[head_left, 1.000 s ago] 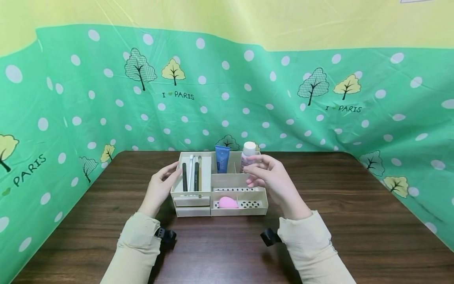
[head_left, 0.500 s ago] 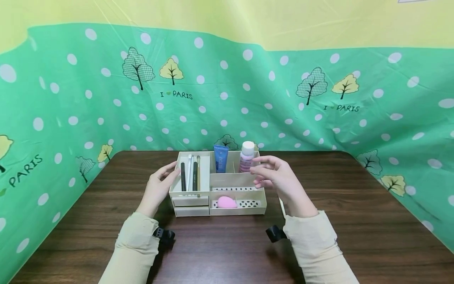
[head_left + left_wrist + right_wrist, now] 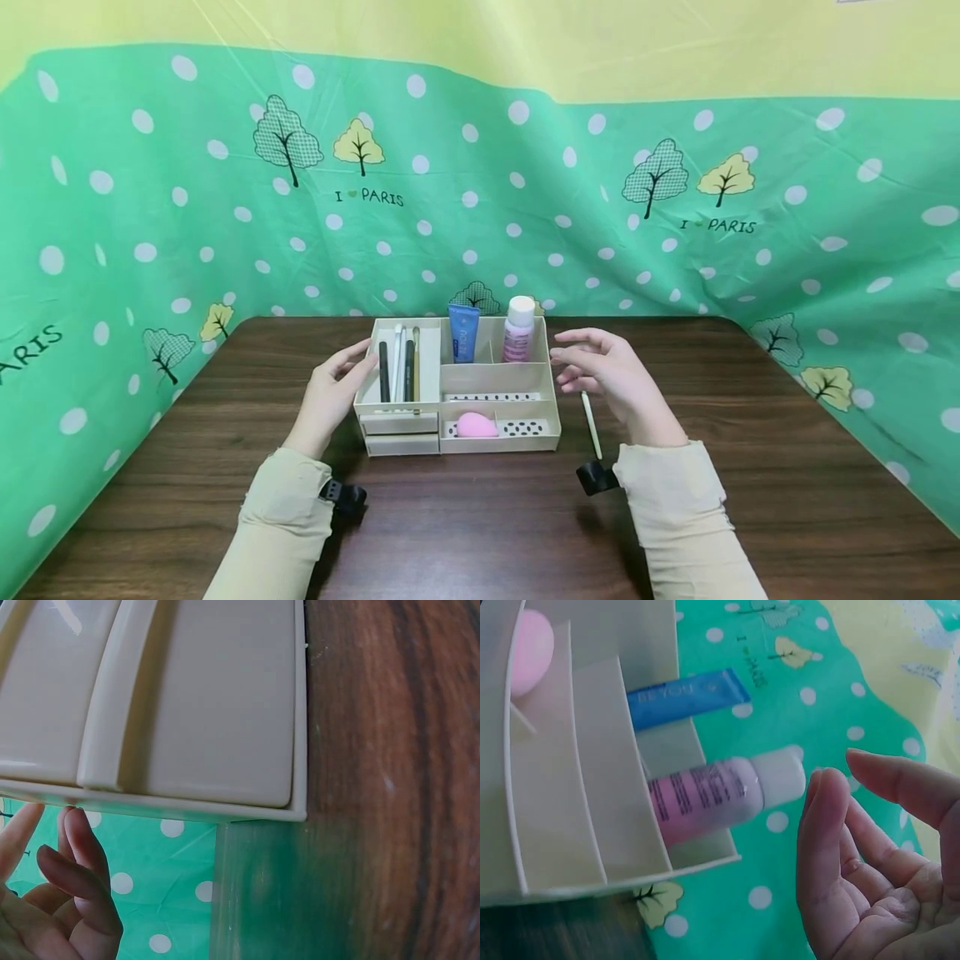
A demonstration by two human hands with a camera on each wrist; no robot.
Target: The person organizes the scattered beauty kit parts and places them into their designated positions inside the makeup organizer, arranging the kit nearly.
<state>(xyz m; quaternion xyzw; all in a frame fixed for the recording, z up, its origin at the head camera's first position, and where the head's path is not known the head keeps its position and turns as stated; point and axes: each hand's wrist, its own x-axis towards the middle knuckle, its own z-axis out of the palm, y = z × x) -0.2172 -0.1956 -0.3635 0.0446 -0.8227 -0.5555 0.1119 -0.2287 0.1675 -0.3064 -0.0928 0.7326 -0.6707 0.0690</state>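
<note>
A cream desktop organizer [image 3: 495,379] stands toward the back of the table. My left hand [image 3: 330,396] rests with its fingertips at the organizer's left side; the left wrist view shows them right at the edge beside the drawers [image 3: 210,697]. My right hand [image 3: 618,379] hovers just right of the organizer, fingers loosely bent and holding nothing. Nearest to it, a pink bottle with a white cap [image 3: 712,795] stands in the back right compartment. Beside the bottle is a blue tube [image 3: 463,333]. A pink makeup sponge [image 3: 477,425] lies in the front compartment.
Several slim pens and brushes [image 3: 407,367] lean in the organizer's left compartment. A thin white stick [image 3: 592,425] lies on the dark wooden table [image 3: 480,533] below my right hand. A green dotted cloth [image 3: 420,225] hangs behind the table.
My right hand has moved right, away from the bottle, so the bottle and the white stick now show. My left hand has stayed at the organizer's side. The head view has shifted slightly.
</note>
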